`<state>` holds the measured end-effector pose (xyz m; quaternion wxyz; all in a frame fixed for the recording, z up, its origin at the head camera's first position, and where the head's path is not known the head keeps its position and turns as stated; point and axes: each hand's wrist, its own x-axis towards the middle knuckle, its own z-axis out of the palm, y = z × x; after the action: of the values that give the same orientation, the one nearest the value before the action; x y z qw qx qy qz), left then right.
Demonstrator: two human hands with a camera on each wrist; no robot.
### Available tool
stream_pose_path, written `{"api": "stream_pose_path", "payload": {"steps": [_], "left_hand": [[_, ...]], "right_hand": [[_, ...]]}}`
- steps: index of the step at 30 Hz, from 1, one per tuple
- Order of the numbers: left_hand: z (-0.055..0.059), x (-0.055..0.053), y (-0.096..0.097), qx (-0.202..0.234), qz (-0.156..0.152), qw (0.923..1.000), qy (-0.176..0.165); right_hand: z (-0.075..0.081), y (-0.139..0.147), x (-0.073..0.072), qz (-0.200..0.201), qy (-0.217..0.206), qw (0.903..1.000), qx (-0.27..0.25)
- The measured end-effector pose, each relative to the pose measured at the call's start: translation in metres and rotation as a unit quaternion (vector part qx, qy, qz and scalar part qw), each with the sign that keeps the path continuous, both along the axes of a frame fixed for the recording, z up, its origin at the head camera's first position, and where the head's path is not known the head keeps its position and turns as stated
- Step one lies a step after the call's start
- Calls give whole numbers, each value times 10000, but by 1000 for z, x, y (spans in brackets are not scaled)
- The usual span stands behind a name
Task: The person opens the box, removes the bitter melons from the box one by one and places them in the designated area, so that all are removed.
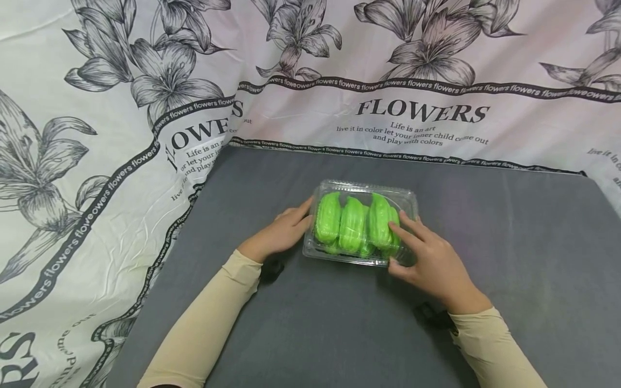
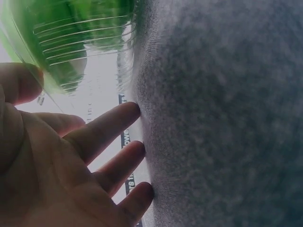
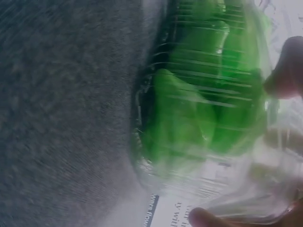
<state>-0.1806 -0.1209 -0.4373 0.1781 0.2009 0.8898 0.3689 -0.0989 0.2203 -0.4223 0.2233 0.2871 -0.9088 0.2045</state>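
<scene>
A clear plastic clamshell box [image 1: 361, 261] stands on the grey table, its lid over several bright green ribbed fruits [image 1: 352, 223] that look like star fruit. At its left end is my left hand [image 1: 282, 229]; the thumb touches the box edge in the left wrist view, and the other fingers reach out nearly straight, low by the table. My right hand [image 1: 433, 263] holds the right front corner, thumb at the front rim and fingers spread over the lid and right end. Through the plastic, the right wrist view shows fruit [image 3: 184, 123] and blurred fingers.
The grey cloth-covered table [image 1: 310, 328] extends around the box. Behind it and along the left hangs a white curtain [image 1: 291, 116] printed with flowers and lettering. Dark wrist-worn devices show under both wrists.
</scene>
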Motion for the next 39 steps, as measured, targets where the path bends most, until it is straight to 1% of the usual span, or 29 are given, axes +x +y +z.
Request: {"api": "stream_pose_path", "payload": {"steps": [8, 14, 18, 25, 27, 31, 35, 39], "left_hand": [[0, -1, 2, 28, 7, 10000, 74], [0, -2, 1, 47, -65, 10000, 42], [0, -4, 1, 91, -102, 9999, 35], [0, -4, 0, -45, 17, 10000, 47], [1, -3, 0, -77, 9, 10000, 3], [1, -3, 0, -81, -5, 9999, -75], [1, -3, -1, 9, -18, 9999, -130], [-1, -4, -2, 91, -55, 9998, -163]], "right_hand": [[12, 1, 4, 11, -704, 9975, 105], [20, 2, 5, 90, -1024, 9944, 245], [26, 1, 6, 43, -1324, 9902, 443], [33, 2, 7, 26, -1611, 9849, 636], [34, 2, 8, 59, -1629, 9846, 630], [33, 2, 7, 104, -1514, 9866, 605], [30, 3, 6, 113, -1295, 9895, 629], [28, 3, 6, 83, -1029, 9917, 771]]}}
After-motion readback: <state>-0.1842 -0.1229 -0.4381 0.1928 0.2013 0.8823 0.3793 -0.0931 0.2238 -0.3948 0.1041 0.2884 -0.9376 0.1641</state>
